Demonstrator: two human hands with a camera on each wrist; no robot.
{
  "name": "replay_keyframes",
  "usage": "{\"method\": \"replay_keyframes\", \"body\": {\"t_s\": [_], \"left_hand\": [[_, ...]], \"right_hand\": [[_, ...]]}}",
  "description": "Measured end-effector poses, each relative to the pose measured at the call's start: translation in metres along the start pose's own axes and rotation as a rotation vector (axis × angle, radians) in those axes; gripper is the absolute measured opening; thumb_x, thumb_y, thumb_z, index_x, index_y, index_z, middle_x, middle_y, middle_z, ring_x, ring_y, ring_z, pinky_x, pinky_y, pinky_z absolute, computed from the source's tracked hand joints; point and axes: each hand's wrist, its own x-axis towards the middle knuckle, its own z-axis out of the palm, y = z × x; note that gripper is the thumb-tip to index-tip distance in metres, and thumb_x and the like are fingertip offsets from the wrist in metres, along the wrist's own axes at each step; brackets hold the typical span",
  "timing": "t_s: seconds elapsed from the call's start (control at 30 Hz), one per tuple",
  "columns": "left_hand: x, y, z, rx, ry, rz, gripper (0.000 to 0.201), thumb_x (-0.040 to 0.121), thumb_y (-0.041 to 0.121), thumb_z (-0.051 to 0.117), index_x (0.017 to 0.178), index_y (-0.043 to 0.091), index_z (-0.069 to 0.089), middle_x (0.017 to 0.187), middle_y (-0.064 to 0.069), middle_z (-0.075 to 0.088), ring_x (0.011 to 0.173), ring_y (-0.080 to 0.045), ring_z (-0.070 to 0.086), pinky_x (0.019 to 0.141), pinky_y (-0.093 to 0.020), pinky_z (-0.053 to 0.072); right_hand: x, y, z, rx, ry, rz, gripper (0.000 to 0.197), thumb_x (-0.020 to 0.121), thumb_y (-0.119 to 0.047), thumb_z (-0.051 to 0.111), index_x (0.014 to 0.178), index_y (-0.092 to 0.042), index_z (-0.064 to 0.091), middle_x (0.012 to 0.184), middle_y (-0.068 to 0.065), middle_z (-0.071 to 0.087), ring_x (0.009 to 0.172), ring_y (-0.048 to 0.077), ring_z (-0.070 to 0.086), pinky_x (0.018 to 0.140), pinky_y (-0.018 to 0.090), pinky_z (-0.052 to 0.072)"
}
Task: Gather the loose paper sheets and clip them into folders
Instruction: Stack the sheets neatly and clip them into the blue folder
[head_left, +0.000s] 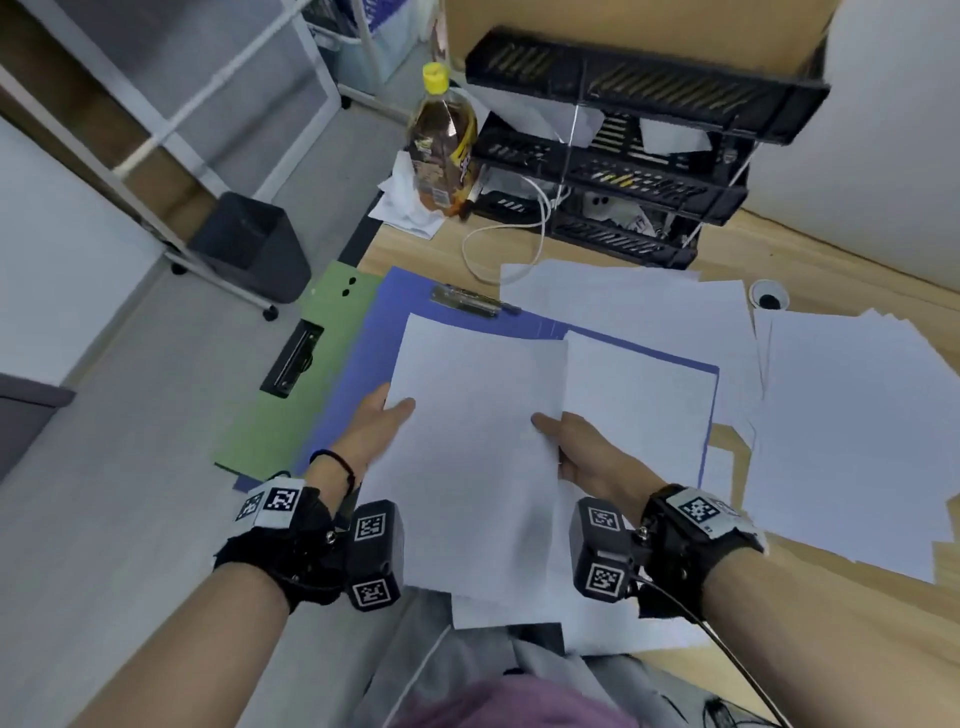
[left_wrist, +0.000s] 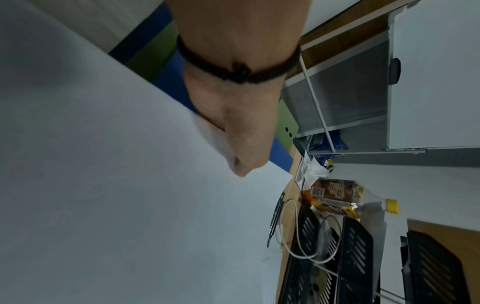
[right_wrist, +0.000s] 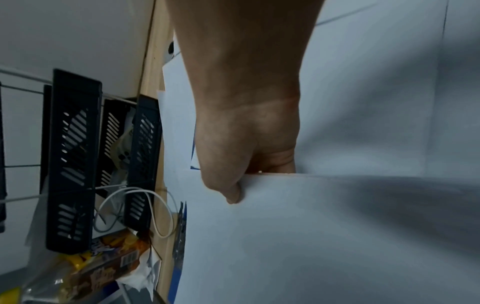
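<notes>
Both hands, left hand (head_left: 376, 426) and right hand (head_left: 582, 447), pinch a smooth white paper stack (head_left: 478, 441) over the blue folder (head_left: 374, 364).

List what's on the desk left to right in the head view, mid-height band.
green folder → left hand → held paper stack → right hand → blue folder → loose sheets at far right.

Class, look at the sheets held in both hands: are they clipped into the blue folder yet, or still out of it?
Still out. Both hands hold the sheets above the blue folder; its metal clip lies bare beyond their top edge.
</notes>
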Motion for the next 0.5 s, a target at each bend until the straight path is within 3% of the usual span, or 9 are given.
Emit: {"method": "replay_keyframes", "body": {"t_s": [0.1, 0.23, 0.33, 0.43, 0.5], "left_hand": [[0.025, -0.003, -0.015, 0.014, 0.031, -0.031, 0.042, 0.101, 0.017, 0.044, 0.142, 0.011, 0.038, 0.134, 0.004, 0.044, 0.129, -0.012, 0.039, 0.096, -0.025, 0.032], [0.043, -0.003, -0.024, 0.007, 0.023, 0.002, 0.038, 0.101, 0.014, 0.042, 0.138, 0.011, 0.044, 0.123, 0.010, 0.046, 0.126, -0.014, 0.044, 0.093, -0.024, 0.032], [0.051, 0.002, -0.029, -0.008, 0.009, -0.024, 0.042, 0.101, 0.013, 0.041, 0.142, 0.009, 0.038, 0.122, 0.012, 0.037, 0.120, -0.009, 0.040, 0.091, -0.021, 0.030], [0.064, -0.002, -0.034, 0.020, -0.017, -0.030, 0.033, 0.099, 0.015, 0.044, 0.132, 0.012, 0.050, 0.122, 0.003, 0.055, 0.120, -0.022, 0.053, 0.089, -0.027, 0.039], [0.070, -0.005, -0.036, 0.017, -0.019, -0.042, 0.030, 0.098, 0.014, 0.045, 0.128, 0.012, 0.053, 0.120, -0.001, 0.059, 0.115, -0.023, 0.056, 0.089, -0.029, 0.041]], "right_hand": [[0.019, -0.007, 0.018, 0.039, 0.109, 0.013, 0.023, 0.102, -0.019, 0.039, 0.095, -0.018, 0.060, 0.078, 0.000, 0.062, 0.065, 0.013, 0.058, 0.056, 0.023, 0.051], [0.038, -0.007, 0.028, 0.096, 0.175, 0.055, 0.015, 0.098, -0.010, 0.038, 0.096, -0.009, 0.053, 0.090, 0.014, 0.052, 0.082, 0.027, 0.051, 0.059, 0.028, 0.056], [0.047, -0.011, 0.036, 0.101, 0.218, 0.085, 0.012, 0.096, -0.008, 0.038, 0.092, -0.011, 0.049, 0.087, 0.015, 0.048, 0.071, 0.026, 0.048, 0.058, 0.030, 0.052], [0.052, -0.012, 0.038, 0.125, 0.238, 0.094, 0.021, 0.097, -0.007, 0.037, 0.080, -0.012, 0.048, 0.080, 0.013, 0.052, 0.066, 0.025, 0.051, 0.057, 0.029, 0.053], [0.053, -0.015, 0.040, 0.133, 0.246, 0.098, 0.023, 0.098, -0.007, 0.036, 0.081, -0.010, 0.050, 0.079, 0.012, 0.057, 0.067, 0.024, 0.056, 0.055, 0.028, 0.056]]}}
